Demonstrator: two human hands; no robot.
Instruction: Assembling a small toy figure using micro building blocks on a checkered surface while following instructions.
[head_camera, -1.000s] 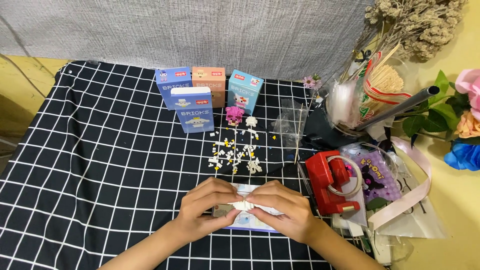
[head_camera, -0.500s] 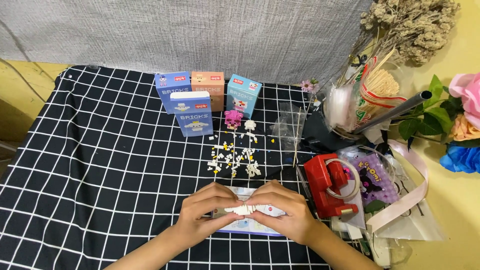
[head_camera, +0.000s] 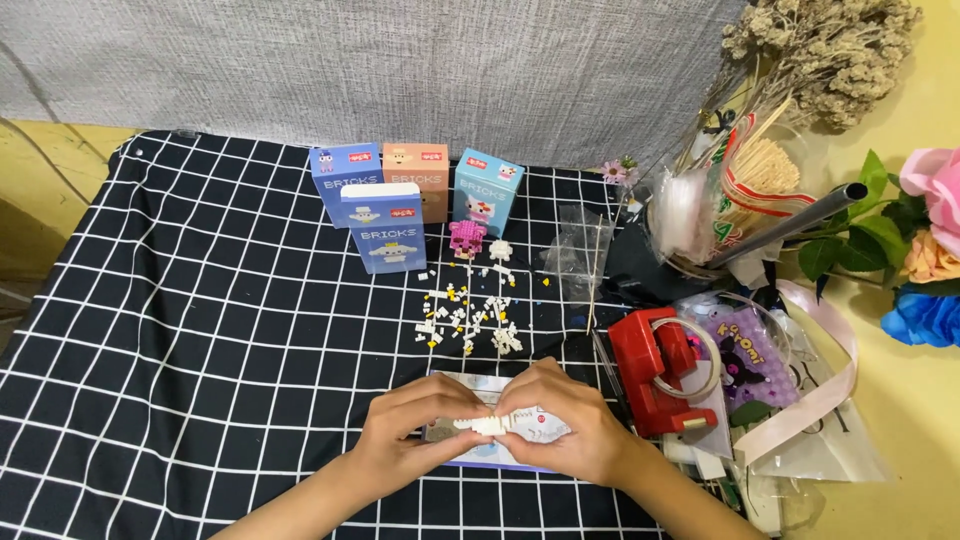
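Observation:
My left hand (head_camera: 415, 430) and my right hand (head_camera: 560, 425) meet over a small white brick piece (head_camera: 480, 424), each pinching one end of it. Under them lies a printed instruction sheet (head_camera: 500, 440) on the black checked cloth (head_camera: 200, 350). Just beyond my fingers are several loose white and yellow bricks (head_camera: 465, 315). A small pink brick figure (head_camera: 466, 238) and a small white one (head_camera: 500, 250) stand behind that pile.
Several small brick boxes (head_camera: 385, 215) stand upright at the back. A red tape dispenser (head_camera: 655, 375) sits right of my right hand, with plastic bags, a pink ribbon (head_camera: 820, 390), a stick jar (head_camera: 735, 205), dried flowers and paper roses (head_camera: 935, 260) beyond.
Both hands stay pressed on the white piece; the view has shifted slightly and the fingers have adjusted a little around it.

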